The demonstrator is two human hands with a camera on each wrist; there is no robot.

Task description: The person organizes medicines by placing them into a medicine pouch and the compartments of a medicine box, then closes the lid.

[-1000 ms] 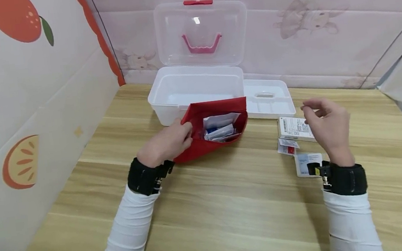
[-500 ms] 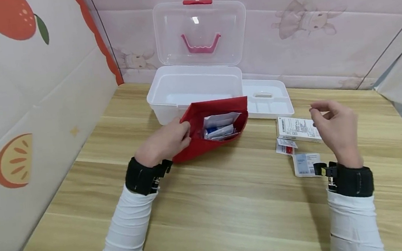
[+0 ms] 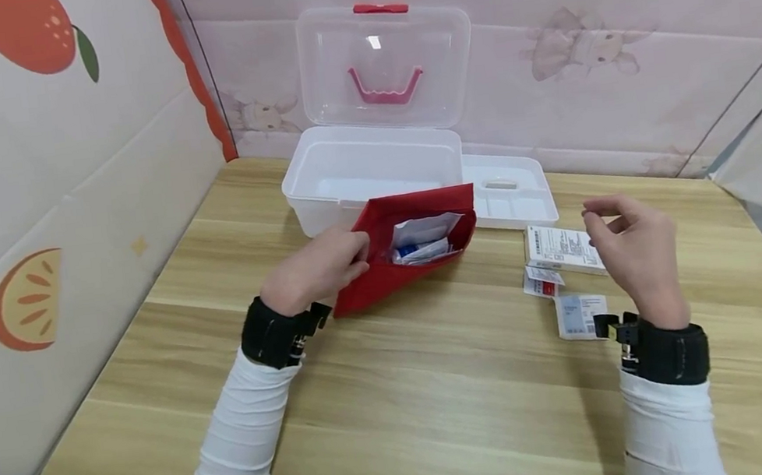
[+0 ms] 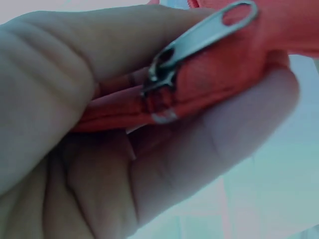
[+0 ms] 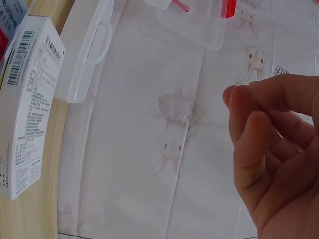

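Note:
My left hand (image 3: 317,270) grips the left edge of a red zip pouch (image 3: 366,290), thumb on one side and fingers on the other. A metal zipper pull (image 4: 209,37) sticks out beside the thumb in the left wrist view. The pouch gapes, and white packets (image 3: 425,228) and a blue-and-white item (image 3: 411,251) show inside. Off to the right, my right hand (image 3: 641,259) is raised over the table with loosely bent fingers and nothing in them. It overlaps the end of a white printed box (image 3: 562,247) in the head view.
Behind the pouch stands a clear plastic case (image 3: 320,201) with its lid (image 3: 332,55) up against the wall. A white tray insert (image 3: 516,214) lies beside it. Small packets (image 3: 543,280) and a blue-and-white packet (image 3: 579,315) lie in front of the white box.
My right hand has shifted slightly right from the earliest frame, away from the white box. The pouch has tilted a little in my left hand, which keeps its grip.

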